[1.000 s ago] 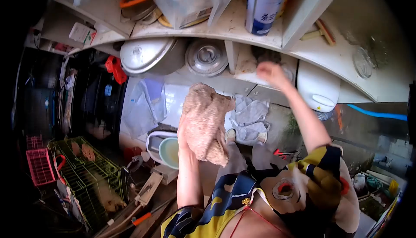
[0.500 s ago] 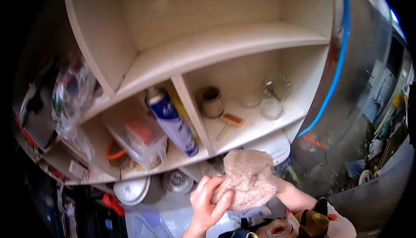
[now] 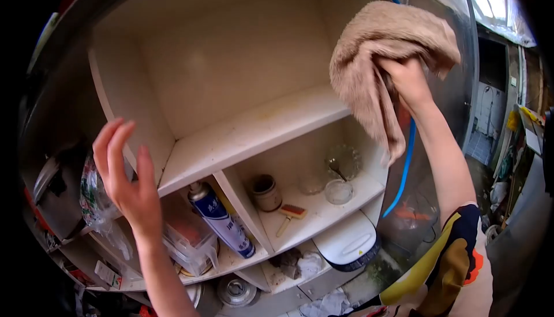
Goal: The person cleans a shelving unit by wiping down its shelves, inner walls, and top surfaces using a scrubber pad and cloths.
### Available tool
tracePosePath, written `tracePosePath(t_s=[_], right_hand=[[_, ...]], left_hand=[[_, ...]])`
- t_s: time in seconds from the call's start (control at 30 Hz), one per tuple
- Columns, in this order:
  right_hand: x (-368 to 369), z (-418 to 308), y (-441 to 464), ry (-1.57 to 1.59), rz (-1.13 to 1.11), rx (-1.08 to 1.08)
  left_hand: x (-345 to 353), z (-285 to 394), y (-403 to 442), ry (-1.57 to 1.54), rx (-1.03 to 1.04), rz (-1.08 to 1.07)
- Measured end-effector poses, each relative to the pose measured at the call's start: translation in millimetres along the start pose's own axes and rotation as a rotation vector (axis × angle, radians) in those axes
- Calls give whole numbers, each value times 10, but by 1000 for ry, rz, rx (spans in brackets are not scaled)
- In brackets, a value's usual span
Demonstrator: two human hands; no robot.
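Observation:
A fuzzy beige-brown cloth [image 3: 386,40] hangs in folds from my right hand [image 3: 408,83], whose fingers are closed in it. It is raised at the right end of the white shelf unit [image 3: 259,123], partly covering the side edge. My left hand [image 3: 134,181] is empty, fingers apart, in front of the left upright of the big upper compartment. Behind and below that hand is a clear plastic bag [image 3: 95,196]. The upper compartment shows bare walls and a shelf board with small dark specks.
The lower compartments hold a blue-and-white spray can [image 3: 222,219], a clear plastic box [image 3: 190,245], a dark-mouthed jar [image 3: 265,193], a small brush [image 3: 288,217] and a glass dish [image 3: 339,191]. Below sits a white lidded appliance [image 3: 346,242]. A blue hose [image 3: 404,172] runs down the right side.
Both hands were low in front with the cloth between them. The right hand has lifted the cloth up and right; the left has let go and moved up and left.

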State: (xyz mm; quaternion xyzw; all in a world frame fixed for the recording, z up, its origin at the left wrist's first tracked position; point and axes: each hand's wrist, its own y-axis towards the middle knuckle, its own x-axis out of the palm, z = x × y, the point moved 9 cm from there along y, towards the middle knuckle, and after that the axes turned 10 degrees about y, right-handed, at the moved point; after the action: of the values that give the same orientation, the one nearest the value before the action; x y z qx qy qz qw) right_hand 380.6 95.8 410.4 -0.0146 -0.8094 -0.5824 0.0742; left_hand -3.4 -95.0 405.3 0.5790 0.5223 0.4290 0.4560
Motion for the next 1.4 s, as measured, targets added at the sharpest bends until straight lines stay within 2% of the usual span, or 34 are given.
tracePosePath(t_s=[0.07,0.13,0.2,0.23,0.27,0.37,0.43,0.47,0.53,0.6,0.7,0.8,0.87,0.93,0.97,1.03,1.07,1.13,1.2,1.27,1.37,1.4], right_hand=[[-43,250,391,-480,-29,59],[-46,624,729,-731,-45,111],[73,976,980,-539,-136,117],[66,1171,1086,-644,-139,201],[81,1360,1210,-662,-151,184],[205,1717,1488,-595,-119,209],[154,1939,1698,-721,36,242],[179,2098,1855,-706,36,236],[117,2532,2300,-985,42,284],[233,2502,2469,-859,138,286],[578,2407,2571,-493,209,360],[1165,2065,2343,-6,277,505],[1639,1735,2126,176,267,597],[2245,1912,2505,-311,3,208],[2545,1982,2629,-539,-48,-11],[3114,1886,2409,-191,119,139],[3340,1978,2327,4,170,344],[3643,1579,2114,-80,47,289],[3998,1445,2092,-239,137,37],[4625,1515,2108,-186,62,51],[4907,772,1761,-170,-135,-150],[4982,836,1794,20,-241,-1]], left_hand=[[131,-260,175,132,0,15],[276,-506,291,268,-4,28],[426,-707,364,364,26,46],[493,-817,396,380,25,47],[526,-850,427,396,29,59],[531,-845,500,420,59,108],[534,-851,490,429,36,89],[551,-880,480,419,12,59],[555,-871,484,439,40,75],[568,-885,475,420,11,49],[556,-886,475,403,11,65],[565,-881,471,408,6,66],[575,-880,473,387,0,70],[556,-867,482,432,8,97],[563,-903,482,392,-24,76],[574,-940,458,328,-62,44],[575,-951,449,334,-63,42],[561,-926,456,384,-22,87],[572,-922,459,391,-19,90],[600,-952,443,384,-30,56],[568,-924,443,375,-20,61],[557,-922,452,370,-15,70]])
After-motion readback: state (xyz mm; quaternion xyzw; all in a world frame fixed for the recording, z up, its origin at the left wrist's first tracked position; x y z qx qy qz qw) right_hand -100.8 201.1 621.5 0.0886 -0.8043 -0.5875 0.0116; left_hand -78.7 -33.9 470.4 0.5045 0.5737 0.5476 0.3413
